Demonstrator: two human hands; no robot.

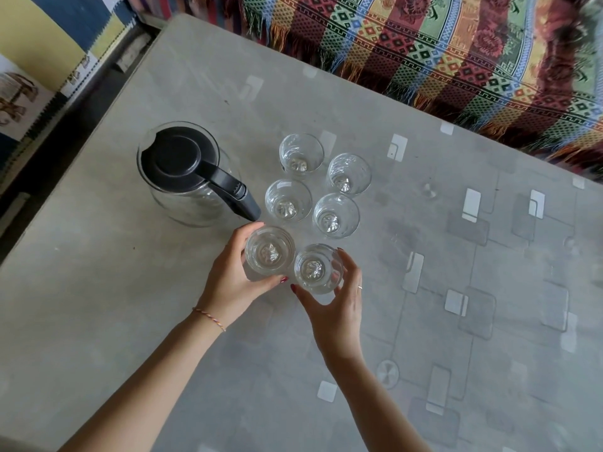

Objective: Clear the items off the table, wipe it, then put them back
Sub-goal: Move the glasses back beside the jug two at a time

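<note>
Grey table (424,223), six glasses (288,203), one jug (186,174), each hand (228,282) gripping one.

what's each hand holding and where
Left hand grips the left glass round its side; right hand grips the right glass likewise.

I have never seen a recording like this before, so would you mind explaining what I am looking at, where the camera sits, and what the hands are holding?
There is no machine here: a person wears one wide-angle camera on the head, looking down at their own bare hands. The surface is a grey patterned table. On it stand a glass jug with a black lid and handle and six clear drinking glasses in two rows; four stand untouched. The left hand grips the near-left glass, and the right hand grips the near-right glass. A colourful fringed woven cloth lies beyond the table's far edge.
</note>
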